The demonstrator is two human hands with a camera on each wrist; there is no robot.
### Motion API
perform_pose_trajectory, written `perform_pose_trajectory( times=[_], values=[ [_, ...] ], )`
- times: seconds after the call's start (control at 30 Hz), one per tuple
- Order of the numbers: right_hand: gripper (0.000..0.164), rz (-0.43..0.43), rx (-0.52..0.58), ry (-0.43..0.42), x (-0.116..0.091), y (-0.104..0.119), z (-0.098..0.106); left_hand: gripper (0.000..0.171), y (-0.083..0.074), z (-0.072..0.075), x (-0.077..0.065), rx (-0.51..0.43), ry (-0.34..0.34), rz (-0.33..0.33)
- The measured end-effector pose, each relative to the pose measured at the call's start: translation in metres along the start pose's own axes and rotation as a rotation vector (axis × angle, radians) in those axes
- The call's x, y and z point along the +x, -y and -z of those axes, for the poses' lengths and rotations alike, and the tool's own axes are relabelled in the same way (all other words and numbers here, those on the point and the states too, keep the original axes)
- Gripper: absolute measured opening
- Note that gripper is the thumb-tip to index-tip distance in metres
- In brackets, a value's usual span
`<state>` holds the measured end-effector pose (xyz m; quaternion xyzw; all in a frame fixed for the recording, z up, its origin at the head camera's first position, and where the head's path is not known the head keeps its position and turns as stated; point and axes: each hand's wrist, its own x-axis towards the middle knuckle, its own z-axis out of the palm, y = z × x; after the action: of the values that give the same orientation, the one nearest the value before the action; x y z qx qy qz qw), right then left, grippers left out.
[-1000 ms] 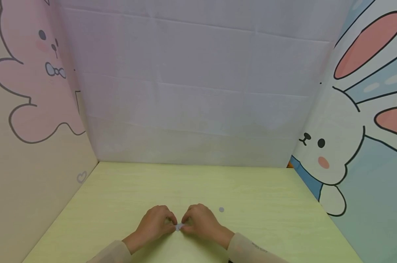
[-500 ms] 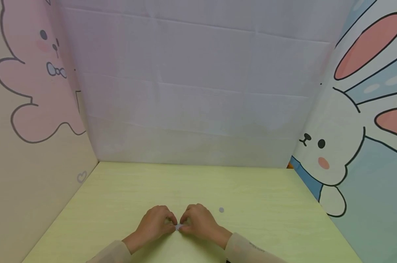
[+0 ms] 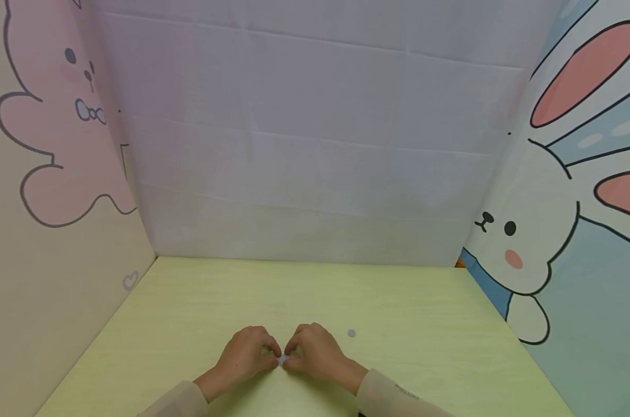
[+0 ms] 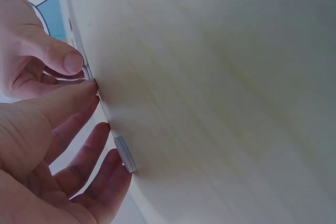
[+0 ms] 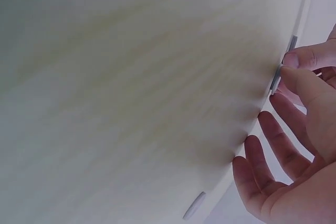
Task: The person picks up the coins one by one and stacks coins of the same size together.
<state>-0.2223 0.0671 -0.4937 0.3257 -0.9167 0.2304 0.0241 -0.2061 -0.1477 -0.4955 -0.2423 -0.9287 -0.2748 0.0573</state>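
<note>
A small flat grey disc [image 3: 283, 359] lies between the fingertips of my two hands, low over the table. My left hand [image 3: 248, 350] pinches its left side with thumb and index finger. The right hand [image 3: 317, 352] pinches it from the other side; in the right wrist view the right thumb lies against a thin grey disc [image 5: 275, 80]. A short stack of grey discs [image 4: 125, 155] stands by the left hand's outer fingers in the left wrist view, hidden behind that hand in the head view. Fingertips cover most of the held disc.
Another grey disc [image 3: 352, 333] lies flat on the pale yellow table [image 3: 215, 295], beyond the right hand. A white cloth wall [image 3: 315, 174] rises at the back edge, with cartoon-printed panels [image 3: 534, 278] at both sides.
The right hand has shifted slightly left, towards the left hand, so less of the disc shows between the fingertips. The left hand holds its place.
</note>
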Motion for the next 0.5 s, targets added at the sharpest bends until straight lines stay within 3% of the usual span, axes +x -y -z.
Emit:
perform_pose_trajectory(
  times=[0.5],
  values=[
    [0.012,0.036,-0.032,-0.002,-0.0026,-0.0011,0.0021,0.017,-0.0001,-0.0005,0.0007,0.005,-0.01,0.022]
  ],
)
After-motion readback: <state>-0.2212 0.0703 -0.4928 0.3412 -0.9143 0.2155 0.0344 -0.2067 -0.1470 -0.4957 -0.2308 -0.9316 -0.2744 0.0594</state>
